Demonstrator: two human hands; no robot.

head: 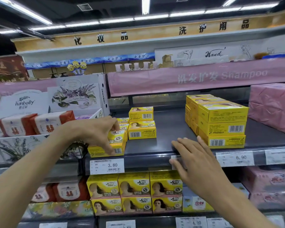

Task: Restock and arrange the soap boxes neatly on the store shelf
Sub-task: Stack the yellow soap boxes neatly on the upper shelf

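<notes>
My left hand (95, 132) grips a yellow soap box (118, 139) that sits on top of another yellow box (95, 151) at the front left of the dark shelf (164, 134). Just behind stand two stacked yellow boxes (141, 123) with barcodes facing me, and a few more lie half hidden behind my fingers. A taller pile of yellow soap boxes (220, 122) stands to the right on the same shelf. My right hand (192, 157) is spread flat, fingers apart, over the shelf's front edge and holds nothing.
Price tags 3.80 (107, 165) and 6.90 (234, 158) hang on the shelf rail. A pink wrapped pack (271, 106) fills the shelf's right end. Red-and-white soap packs (36, 124) and a white display box (76, 94) stand left. Below are rows of yellow boxes (135, 193).
</notes>
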